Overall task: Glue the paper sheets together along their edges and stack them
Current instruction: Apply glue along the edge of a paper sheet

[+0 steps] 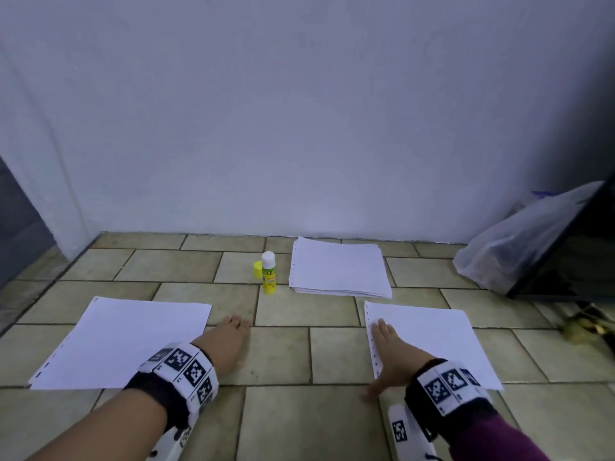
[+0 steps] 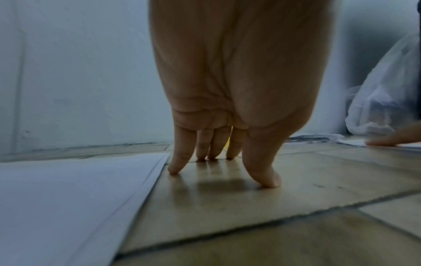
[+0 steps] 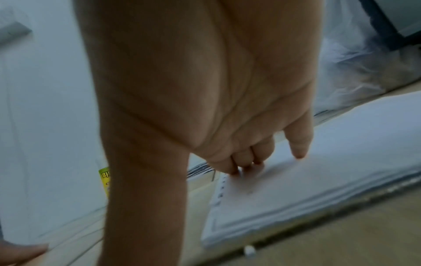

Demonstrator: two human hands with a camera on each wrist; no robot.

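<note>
Resting left hand [image 1: 229, 341]: fingers straight, tips on the floor tiles [image 1: 283, 354], just beside the left sheet [image 1: 129, 341].
Right hand [image 1: 389, 354]: flat, fingers straight on the right sheet [image 1: 432, 334] near its punched edge.
Glue stick [image 1: 268, 273]: upright, uncapped, beside the paper stack [image 1: 339, 267] near the wall.

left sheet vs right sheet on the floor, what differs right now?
1. Contact: the right hand rests flat on the right sheet near its punched edge; the left hand touches only the tiled floor beside the left sheet.
2. Pose: the left sheet lies skewed to the tiles; the right sheet sits straighter.
3. The right sheet lies nearer the paper stack.

Both are white, flat, with punched holes along the left edge.
</note>
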